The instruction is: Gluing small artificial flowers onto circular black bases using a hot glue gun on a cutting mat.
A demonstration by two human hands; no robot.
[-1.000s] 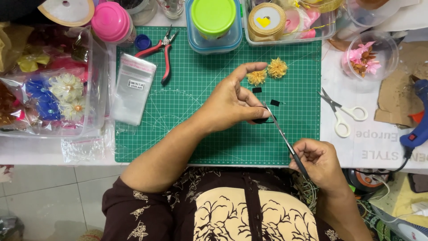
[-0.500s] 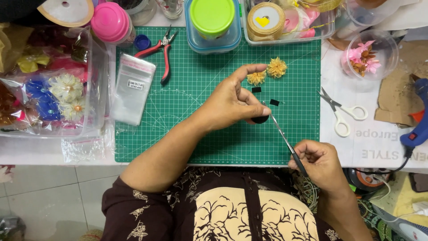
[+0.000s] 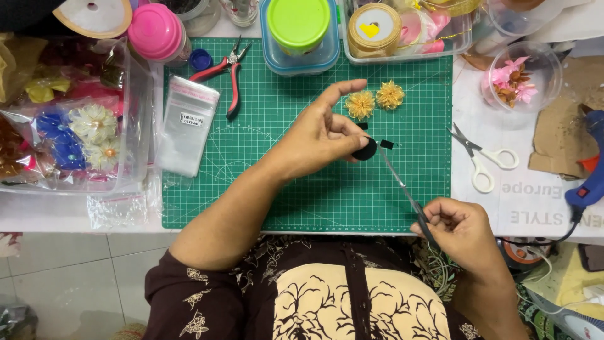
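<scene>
My left hand (image 3: 324,135) hovers over the green cutting mat (image 3: 283,189) and pinches a small round black piece (image 3: 364,149) between thumb and fingers. My right hand (image 3: 459,230), near the mat's front right corner, grips the handle of thin scissors (image 3: 402,189) whose blades point up-left at the black piece. A small black scrap (image 3: 386,144) lies on the mat beside the blade tip. Two small yellow fabric flowers (image 3: 375,99) rest on the mat just beyond my left hand.
Red-handled pliers (image 3: 229,75) and a stack of clear bags (image 3: 187,124) lie at the mat's left. White-handled scissors (image 3: 481,157) and a blue glue gun (image 3: 588,170) lie to the right. Lidded tubs (image 3: 297,31) and a clear box of flowers (image 3: 69,126) stand around.
My left hand has turned the black piece slightly and it now shows as a fuller round disc. My right hand and the thin scissors have shifted only a little.
</scene>
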